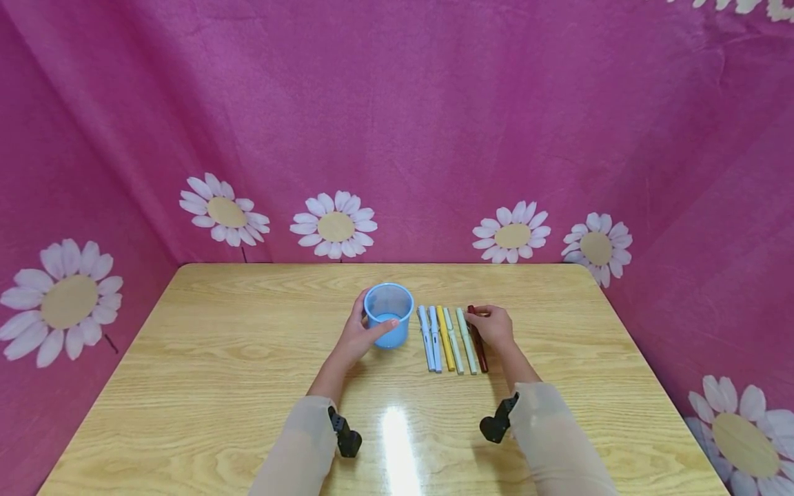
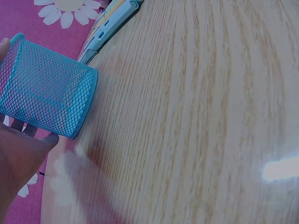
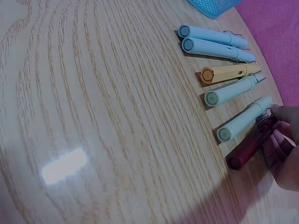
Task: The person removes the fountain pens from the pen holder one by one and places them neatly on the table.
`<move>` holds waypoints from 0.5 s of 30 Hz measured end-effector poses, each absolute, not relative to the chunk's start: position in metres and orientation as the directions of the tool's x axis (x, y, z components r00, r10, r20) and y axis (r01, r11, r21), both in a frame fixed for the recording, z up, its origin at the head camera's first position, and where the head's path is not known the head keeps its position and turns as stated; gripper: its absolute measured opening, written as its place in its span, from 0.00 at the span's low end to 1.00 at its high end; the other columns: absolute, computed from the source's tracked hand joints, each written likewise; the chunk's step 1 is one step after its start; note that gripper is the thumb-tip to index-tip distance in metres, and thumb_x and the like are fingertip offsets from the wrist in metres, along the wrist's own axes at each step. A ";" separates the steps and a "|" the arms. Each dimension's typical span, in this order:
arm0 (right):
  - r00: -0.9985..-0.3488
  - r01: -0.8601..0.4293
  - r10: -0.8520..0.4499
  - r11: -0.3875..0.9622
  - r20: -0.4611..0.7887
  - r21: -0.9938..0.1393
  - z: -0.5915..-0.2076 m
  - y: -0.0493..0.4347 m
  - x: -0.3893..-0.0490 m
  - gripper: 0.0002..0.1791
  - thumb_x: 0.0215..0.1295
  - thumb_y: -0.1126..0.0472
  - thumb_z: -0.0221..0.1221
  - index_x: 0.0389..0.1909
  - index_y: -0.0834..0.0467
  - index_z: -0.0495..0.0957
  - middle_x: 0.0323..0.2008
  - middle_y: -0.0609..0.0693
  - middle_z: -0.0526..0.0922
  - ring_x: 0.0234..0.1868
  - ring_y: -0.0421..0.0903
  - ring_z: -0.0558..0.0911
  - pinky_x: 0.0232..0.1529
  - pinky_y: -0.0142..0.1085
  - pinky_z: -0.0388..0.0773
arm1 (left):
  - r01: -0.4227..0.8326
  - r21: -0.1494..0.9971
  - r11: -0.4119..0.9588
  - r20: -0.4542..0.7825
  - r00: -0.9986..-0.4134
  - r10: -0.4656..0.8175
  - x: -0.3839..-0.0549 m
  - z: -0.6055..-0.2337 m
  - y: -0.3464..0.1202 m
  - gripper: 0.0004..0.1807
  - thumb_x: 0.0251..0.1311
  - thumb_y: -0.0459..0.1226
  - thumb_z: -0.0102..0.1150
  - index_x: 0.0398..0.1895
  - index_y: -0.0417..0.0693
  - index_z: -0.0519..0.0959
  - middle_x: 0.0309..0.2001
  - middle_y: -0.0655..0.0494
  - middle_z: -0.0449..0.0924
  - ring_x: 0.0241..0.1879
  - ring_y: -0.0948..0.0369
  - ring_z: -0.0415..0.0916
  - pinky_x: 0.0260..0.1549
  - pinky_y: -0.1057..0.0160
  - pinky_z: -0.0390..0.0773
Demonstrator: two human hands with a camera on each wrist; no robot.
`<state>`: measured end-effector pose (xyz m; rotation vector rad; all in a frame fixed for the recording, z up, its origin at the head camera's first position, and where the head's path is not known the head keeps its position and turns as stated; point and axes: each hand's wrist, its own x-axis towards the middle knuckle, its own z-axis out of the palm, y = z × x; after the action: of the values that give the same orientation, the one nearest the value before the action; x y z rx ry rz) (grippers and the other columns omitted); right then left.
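Note:
My left hand (image 1: 355, 339) grips a light blue mesh pen cup (image 1: 393, 336), thumb over the near side and fingers around the left. In the left wrist view the mesh cup (image 2: 46, 88) appears with fingers under its wall. On the right, the thumb and fingers of my right hand (image 1: 496, 326) pinch the clip end of a dark red pen (image 3: 247, 150), which lies along the table. Beside it, in a row to the left, lie two pale green pens (image 3: 243, 120), a yellow pen (image 3: 226, 73) and two light blue pens (image 3: 212, 48).
The pens and cup are on a wood-grain table (image 1: 236, 372). A magenta cloth (image 1: 422, 124) with white daisies hangs behind and at both sides. Light glares off the tabletop near the front middle. Each sleeve carries a small black wrist camera (image 1: 496, 426).

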<state>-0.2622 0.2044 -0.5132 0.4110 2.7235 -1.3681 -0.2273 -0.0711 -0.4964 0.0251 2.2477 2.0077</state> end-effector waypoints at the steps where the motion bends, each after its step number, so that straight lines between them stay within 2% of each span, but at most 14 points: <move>1: -0.962 0.267 0.209 0.569 -0.177 -0.778 -0.513 0.204 -0.262 0.23 0.62 0.53 0.59 0.51 0.66 0.76 0.48 0.64 0.79 0.46 0.54 0.78 0.42 0.39 0.77 | -0.071 0.991 0.114 -0.083 -0.992 0.097 -0.227 -0.496 -0.071 0.45 0.54 0.42 0.65 0.72 0.62 0.50 0.71 0.54 0.55 0.71 0.46 0.49 0.65 0.40 0.58; 6: -0.963 0.264 0.205 0.575 -0.175 -0.775 -0.512 0.203 -0.262 0.22 0.62 0.54 0.59 0.50 0.67 0.77 0.48 0.65 0.79 0.47 0.54 0.78 0.44 0.41 0.78 | -0.068 0.992 0.106 -0.080 -0.990 0.116 -0.227 -0.496 -0.073 0.45 0.55 0.40 0.64 0.72 0.59 0.49 0.72 0.50 0.53 0.71 0.44 0.48 0.65 0.39 0.56; 10: -0.961 0.268 0.209 0.572 -0.179 -0.775 -0.513 0.204 -0.263 0.20 0.63 0.55 0.57 0.48 0.67 0.77 0.49 0.65 0.78 0.49 0.55 0.77 0.47 0.42 0.77 | -0.078 0.992 0.101 -0.090 -0.988 0.123 -0.228 -0.498 -0.073 0.46 0.54 0.42 0.65 0.72 0.60 0.48 0.72 0.51 0.52 0.72 0.44 0.47 0.66 0.39 0.55; 15: -0.957 0.283 0.220 0.565 -0.189 -0.775 -0.513 0.205 -0.263 0.19 0.63 0.55 0.57 0.48 0.67 0.78 0.49 0.64 0.79 0.47 0.53 0.77 0.44 0.39 0.77 | -0.071 0.992 0.101 -0.082 -0.991 0.109 -0.228 -0.499 -0.072 0.48 0.51 0.46 0.67 0.72 0.60 0.50 0.71 0.53 0.54 0.72 0.46 0.48 0.66 0.40 0.56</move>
<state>-0.2627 0.2045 -0.5127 0.4377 2.7160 -1.3651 -0.2284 -0.0723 -0.4985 0.0383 2.2275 2.0202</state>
